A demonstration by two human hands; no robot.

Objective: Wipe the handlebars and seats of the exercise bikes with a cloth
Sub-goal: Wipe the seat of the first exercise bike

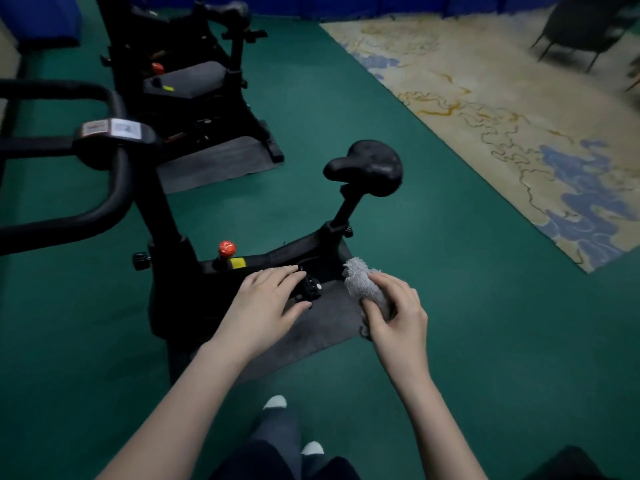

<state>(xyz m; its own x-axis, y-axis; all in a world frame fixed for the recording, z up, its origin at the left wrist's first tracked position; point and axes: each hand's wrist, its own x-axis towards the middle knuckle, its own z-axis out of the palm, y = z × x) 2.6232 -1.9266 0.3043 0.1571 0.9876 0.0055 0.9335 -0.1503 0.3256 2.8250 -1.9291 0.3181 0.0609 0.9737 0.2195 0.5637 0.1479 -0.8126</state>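
Progress is hard to judge: the right hand [394, 317] grips the fluffy grey cloth [363, 285] in the air beside the black bike frame [277, 254], the left hand [266, 303] hovers flat and empty, and neither touches the black padded seat [367, 166] or the black curved handlebars [104, 188].

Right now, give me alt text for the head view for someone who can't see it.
A person's right hand grips a bunched grey cloth beside the nearest exercise bike, while the open left hand is spread flat over its frame. The black seat stands beyond the hands, handlebars at left, a second bike behind.
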